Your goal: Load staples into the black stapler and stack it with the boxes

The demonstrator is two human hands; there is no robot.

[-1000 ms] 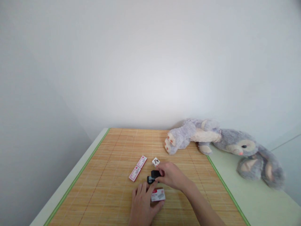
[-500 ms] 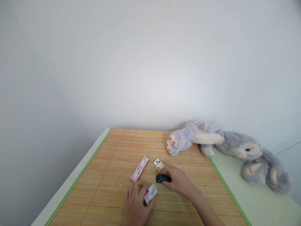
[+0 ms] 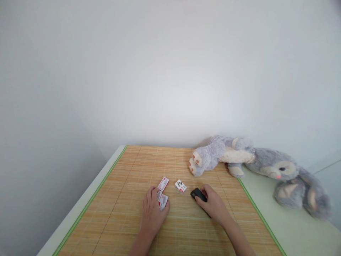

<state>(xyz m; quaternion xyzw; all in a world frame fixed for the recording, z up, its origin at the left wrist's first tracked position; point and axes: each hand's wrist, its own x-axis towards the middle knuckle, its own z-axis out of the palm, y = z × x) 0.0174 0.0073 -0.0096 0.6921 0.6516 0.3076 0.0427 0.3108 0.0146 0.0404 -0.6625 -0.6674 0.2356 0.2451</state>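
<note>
My left hand is closed around a small red-and-white box, its fingers on the left side and the thumb on the right. Just beyond that box, and partly covered by my fingers, lies a second flat red-and-white box. End to end with it on the mat is a third such box. My right hand grips a black stapler, thumb on the near side; part of it is hidden under the palm. Between the hands, a little farther away, sits a small white box with a dark picture.
A bamboo mat with green edging covers most of the pale table. At the back right a grey plush rabbit lies on its side, its feet on the mat. A plain wall rises behind the table.
My left hand has moved forward with its box, up to the two lined-up boxes. My right hand has shifted right with the stapler, now turned and away from the white picture box.
</note>
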